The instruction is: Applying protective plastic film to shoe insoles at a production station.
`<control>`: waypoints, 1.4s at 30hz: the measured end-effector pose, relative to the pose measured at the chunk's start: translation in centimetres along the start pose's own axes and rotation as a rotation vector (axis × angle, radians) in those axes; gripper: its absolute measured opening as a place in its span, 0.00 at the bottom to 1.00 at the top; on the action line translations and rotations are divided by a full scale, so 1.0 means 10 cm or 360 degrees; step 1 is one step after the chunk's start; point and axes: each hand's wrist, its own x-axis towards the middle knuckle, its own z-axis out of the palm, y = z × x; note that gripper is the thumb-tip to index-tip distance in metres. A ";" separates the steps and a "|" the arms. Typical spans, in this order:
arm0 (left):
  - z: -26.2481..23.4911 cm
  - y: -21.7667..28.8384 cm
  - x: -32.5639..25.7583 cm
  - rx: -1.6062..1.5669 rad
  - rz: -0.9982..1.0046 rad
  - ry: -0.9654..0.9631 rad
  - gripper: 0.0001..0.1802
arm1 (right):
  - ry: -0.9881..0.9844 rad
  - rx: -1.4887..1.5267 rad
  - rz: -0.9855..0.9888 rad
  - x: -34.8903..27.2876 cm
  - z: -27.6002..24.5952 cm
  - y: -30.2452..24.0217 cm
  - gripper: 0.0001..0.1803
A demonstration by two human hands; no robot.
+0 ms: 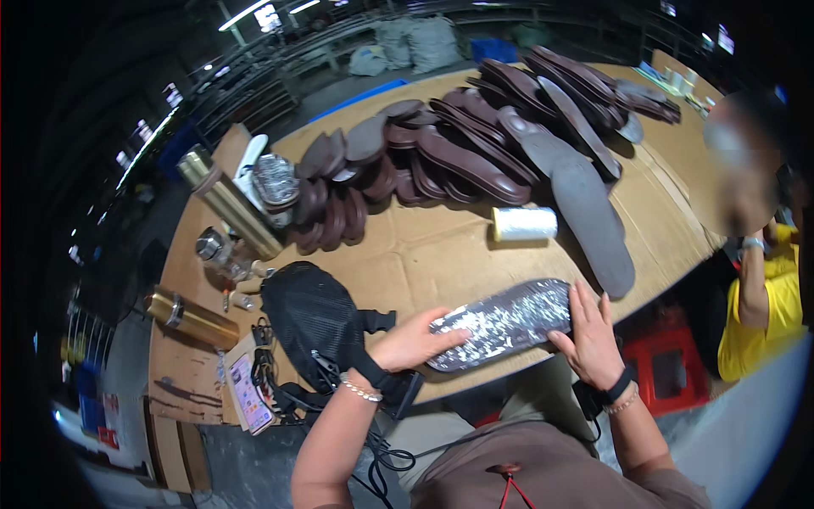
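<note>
Both hands hold one glittery silver insole [502, 324] flat at the near edge of the counter [441, 254], just in front of the person's lap: the left hand [413, 341] grips its heel end with fingers laid over the top, and the right hand [589, 332] lies spread across the toe end, fingers flat on the sparkling face. Each hand is part-closed on the insole, neither fisted nor free. To handle it well, I judge that the flat pressure should stay even along the length, since a thin insole like this would probably bend or crease if pinched at one end only, and the edge hanging over the counter rim wants support from below. Just beyond the right hand lies a long grey insole [598, 222], and near it a white spool of thread [524, 224] on its side. Farther back, a wide heap of dark brown insoles [475, 144] fans across the counter. Beside the left hand sits a black mesh cap-like piece [309, 318], with cables, a phone with a lit screen [250, 393] and brass-coloured cylinders [193, 318] at the left end. Another person in a yellow top [763, 314] stands at the right.
</note>
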 end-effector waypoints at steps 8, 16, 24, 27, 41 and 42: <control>-0.15 0.30 -0.37 -0.0463 0.0296 0.0217 0.22 | 0.0671 0.0518 -0.0061 0.22 0.13 0.28 0.33; -1.99 0.86 -0.19 -0.0386 0.0387 0.1641 0.19 | 0.0620 0.0362 -0.0018 0.28 0.13 0.22 0.26; -2.86 0.36 0.25 0.1007 -0.0076 0.2298 0.50 | 0.0616 0.0393 -0.0016 0.33 0.14 0.15 0.21; -2.29 0.56 0.47 0.1546 -0.0382 0.1809 0.48 | 0.0602 0.0343 0.0010 0.30 0.12 0.18 0.21; -2.79 0.03 0.49 0.1803 -0.0233 0.1598 0.37 | 0.0615 0.0404 -0.0019 0.32 0.11 0.13 0.17; -2.83 0.00 0.47 0.1805 -0.0229 0.1601 0.37 | 0.0617 0.0414 -0.0024 0.32 0.12 0.12 0.17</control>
